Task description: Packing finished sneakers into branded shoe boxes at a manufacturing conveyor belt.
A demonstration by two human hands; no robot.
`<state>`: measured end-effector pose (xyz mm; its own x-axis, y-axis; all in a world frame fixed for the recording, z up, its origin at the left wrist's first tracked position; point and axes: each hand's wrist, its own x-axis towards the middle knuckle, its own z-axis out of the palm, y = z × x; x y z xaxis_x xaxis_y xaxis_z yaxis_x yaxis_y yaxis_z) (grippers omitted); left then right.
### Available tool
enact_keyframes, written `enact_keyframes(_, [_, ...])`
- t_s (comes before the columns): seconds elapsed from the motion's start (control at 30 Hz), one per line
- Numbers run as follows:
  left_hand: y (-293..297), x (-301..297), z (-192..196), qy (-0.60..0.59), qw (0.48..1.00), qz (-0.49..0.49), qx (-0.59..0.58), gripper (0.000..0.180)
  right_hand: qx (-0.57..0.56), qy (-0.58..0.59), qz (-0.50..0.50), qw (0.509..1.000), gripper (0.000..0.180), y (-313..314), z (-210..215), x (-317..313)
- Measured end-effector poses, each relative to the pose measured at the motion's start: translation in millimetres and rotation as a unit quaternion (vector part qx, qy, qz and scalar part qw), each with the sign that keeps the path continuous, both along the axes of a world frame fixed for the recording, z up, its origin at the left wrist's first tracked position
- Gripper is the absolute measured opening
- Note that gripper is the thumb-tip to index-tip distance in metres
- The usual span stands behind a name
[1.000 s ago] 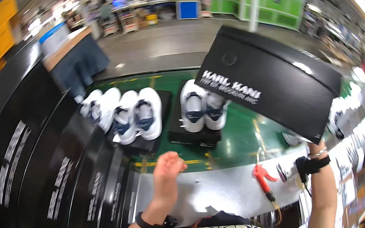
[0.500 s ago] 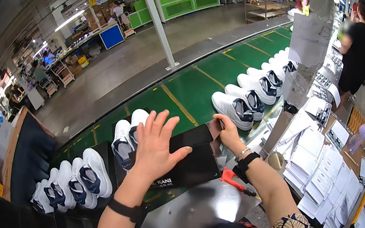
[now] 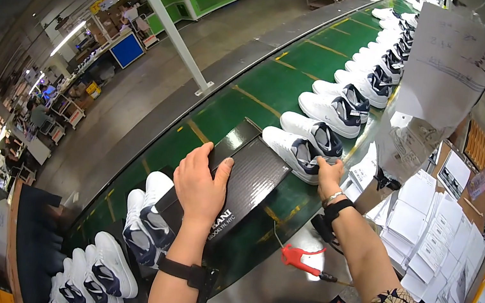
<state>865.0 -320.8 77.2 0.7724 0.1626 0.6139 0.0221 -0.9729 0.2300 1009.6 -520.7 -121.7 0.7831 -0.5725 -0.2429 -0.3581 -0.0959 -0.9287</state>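
Observation:
A black shoebox (image 3: 251,176) with pale lettering lies closed at a slant on the green conveyor belt. My left hand (image 3: 203,185) rests on its left part, fingers stretched out and thumb apart. Just beyond the box's right end stands the nearest pair of white sneakers with navy linings. My right hand (image 3: 330,178) has its thumb and fingers at the heel of the closer sneaker (image 3: 288,148), pinching its collar. The fingertips are partly hidden by the shoe. Another white pair (image 3: 148,216) sits left of the box, partly behind my left forearm.
More white sneakers (image 3: 346,115) line the belt (image 3: 247,105) toward the far end, and several (image 3: 112,265) stand at lower left. A red air gun (image 3: 301,257) lies by the metal surface. Paper stacks (image 3: 430,227) cover the right side; a hanging sheet (image 3: 442,70) blocks part of the view.
My right hand has left the box's end and moved onto the sneaker's heel. The box now lies shut, its long side turned more upward. My view has shifted, with the air gun appearing lower.

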Motion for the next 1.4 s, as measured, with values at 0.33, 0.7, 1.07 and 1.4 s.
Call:
enact_keyframes(0.33, [-11.5, -3.5, 4.0, -0.07, 0.991, -0.103, 0.041, 0.027, 0.074, -0.092, 0.057, 0.991, 0.017, -7.2, -30.8, 40.8])
enact_keyframes(0.7, [-19.3, -30.4, 9.1, -0.022, 0.982, -0.186, -0.028, 0.037, 0.278, -0.38, 0.328, 0.819, 0.023, 2.3, 184.6, -66.4])
enact_keyframes(1.07, [-22.5, -49.3, 1.5, 0.053, 0.973, -0.177, -0.136, 0.019, 0.073, -0.269, 0.547, 0.789, 0.024, 1.3, 194.3, -103.6])
enact_keyframes(1.4, [-13.6, -51.8, 6.1, 0.072, 0.985, -0.139, -0.074, 0.021, -0.052, -0.244, 0.548, 0.799, 0.025, 8.9, 199.6, -100.8])
